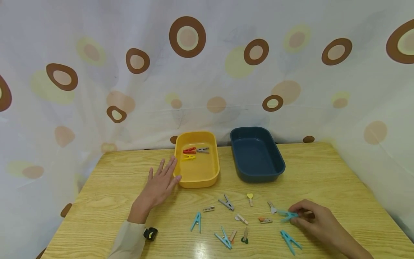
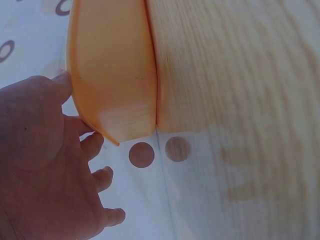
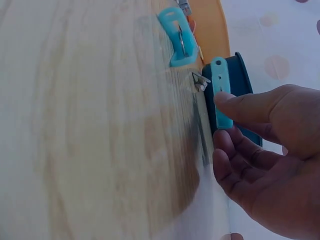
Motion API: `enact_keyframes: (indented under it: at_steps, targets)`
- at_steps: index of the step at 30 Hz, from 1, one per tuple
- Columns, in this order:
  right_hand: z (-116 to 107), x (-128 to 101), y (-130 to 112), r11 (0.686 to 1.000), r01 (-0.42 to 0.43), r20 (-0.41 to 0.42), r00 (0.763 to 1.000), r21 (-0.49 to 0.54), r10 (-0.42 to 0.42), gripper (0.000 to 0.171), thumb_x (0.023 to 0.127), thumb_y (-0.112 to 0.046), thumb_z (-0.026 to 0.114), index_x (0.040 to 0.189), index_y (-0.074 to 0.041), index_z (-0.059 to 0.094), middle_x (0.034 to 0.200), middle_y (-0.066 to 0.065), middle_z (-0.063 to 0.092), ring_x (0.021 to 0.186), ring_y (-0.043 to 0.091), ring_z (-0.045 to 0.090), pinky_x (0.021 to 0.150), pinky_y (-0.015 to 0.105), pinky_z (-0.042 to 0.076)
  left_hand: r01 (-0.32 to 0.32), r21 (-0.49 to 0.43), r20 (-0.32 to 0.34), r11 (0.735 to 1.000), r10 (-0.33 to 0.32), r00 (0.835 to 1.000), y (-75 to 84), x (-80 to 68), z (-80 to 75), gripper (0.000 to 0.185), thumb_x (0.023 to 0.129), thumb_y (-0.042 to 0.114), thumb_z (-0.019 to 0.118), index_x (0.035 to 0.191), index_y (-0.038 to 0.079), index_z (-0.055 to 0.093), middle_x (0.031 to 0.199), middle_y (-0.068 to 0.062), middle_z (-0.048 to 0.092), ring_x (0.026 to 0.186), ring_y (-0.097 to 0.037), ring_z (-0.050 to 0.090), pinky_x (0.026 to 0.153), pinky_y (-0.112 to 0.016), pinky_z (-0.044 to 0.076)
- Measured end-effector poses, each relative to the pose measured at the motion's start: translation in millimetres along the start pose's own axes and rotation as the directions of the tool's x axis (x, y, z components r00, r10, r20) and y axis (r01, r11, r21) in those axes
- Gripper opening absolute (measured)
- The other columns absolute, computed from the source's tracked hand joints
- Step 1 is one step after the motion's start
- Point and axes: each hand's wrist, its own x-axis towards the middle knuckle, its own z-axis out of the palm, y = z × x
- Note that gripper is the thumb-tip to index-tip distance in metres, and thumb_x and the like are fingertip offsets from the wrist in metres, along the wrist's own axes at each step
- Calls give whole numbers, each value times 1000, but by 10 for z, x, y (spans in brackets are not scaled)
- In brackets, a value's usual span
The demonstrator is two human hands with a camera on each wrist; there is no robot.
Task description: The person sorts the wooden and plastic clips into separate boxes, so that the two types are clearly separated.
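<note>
- Head view: the person's left hand [image 1: 160, 184] lies flat on the wooden table [image 1: 106, 187], fingers straight and slightly spread, pointing far and to the right; the fingertips and thumb touch the left wall of the yellow tray [image 1: 198, 178]. It holds nothing.
- The forearm runs from the near edge up to that hand, in a pale sleeve [image 1: 128, 241] with a small black device [image 1: 150, 233] at the wrist.
- Left wrist view: the palm fills the near left, fingers loosely extended along the tray's outer wall [image 2: 112, 75], the thumb tip against it.
- The right hand [image 1: 315, 223] rests low at the near right of the table, fingers curled inward, pinching a light-blue clothespin [image 1: 287, 215] between thumb and fingertips.
- Right wrist view: the thumb presses on that clothespin [image 3: 221, 92], the other fingers curl beneath it; the peg points toward the dark blue tray [image 3: 241, 85].
- The held clothespin sits just above the tabletop, near and slightly right of the dark blue tray [image 1: 257, 154].
- Inside the yellow tray lie a red peg [image 1: 189, 150], a yellow peg [image 1: 188, 157] and a grey peg [image 1: 203, 149], at its far end.
- Loose pegs lie scattered between the hands: another light-blue one [image 1: 290, 242] just near the right hand, a grey one [image 1: 226, 203] mid-table, a heart-topped one [image 1: 250, 198].
</note>
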Motion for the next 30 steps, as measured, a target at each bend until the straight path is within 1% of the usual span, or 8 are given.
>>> enact_keyframes:
  at_steps: [3,7,15,19,23,28,30]
  targets:
    - [12,24,-46,1000,-4,-2,1000,12,4,26,84,-1,83,100,-18,73,91,-11,69,77,2,62,64,24,57,7,3,5,1000,-7,1000,12,-3,-15,69,112,47,34,166,11,11,171,-7,9,157,-36,2,116,-73,2]
    - [40,52,-95,1000,16,-11,1000,19,-16,27,83,2,83,100,-18,73,89,-10,68,75,2,60,63,25,57,10,5,8,1000,-10,1000,24,-4,-25,69,112,47,34,166,11,12,171,-5,8,157,-34,0,116,-72,1]
    - [107,131,-193,998,48,-18,999,45,-47,29,83,5,82,100,-16,73,90,-9,69,75,3,60,61,25,57,12,13,-2,1000,-11,1000,17,1,-14,69,111,48,35,166,11,14,171,-5,10,157,-35,1,116,-73,2]
    - [144,173,-236,994,80,-16,997,68,-79,30,82,7,82,101,-14,74,90,-8,70,75,3,61,60,25,57,12,17,-3,1000,-12,1000,13,1,-6,69,111,48,35,166,11,14,171,-6,11,156,-36,1,116,-73,2]
    - [166,225,-295,991,101,-6,995,93,-101,29,83,5,81,103,-15,73,91,-6,70,74,5,61,59,25,56,13,15,0,1000,-13,1000,14,-1,-12,70,111,49,34,166,11,13,171,-5,10,156,-34,-1,117,-73,1]
    - [190,290,-377,989,105,4,994,109,-106,29,82,3,83,102,-16,73,92,-7,70,74,5,63,60,26,57,9,12,-6,1000,-9,1000,16,-3,-17,70,111,50,34,166,11,14,171,-4,10,157,-36,2,116,-73,2]
    - [194,319,-403,987,120,6,993,110,-121,29,82,4,83,102,-15,73,93,-7,70,75,6,63,60,26,57,8,17,-12,1000,-8,1000,13,-1,-15,70,111,50,34,166,11,14,171,-4,11,157,-37,4,116,-73,3]
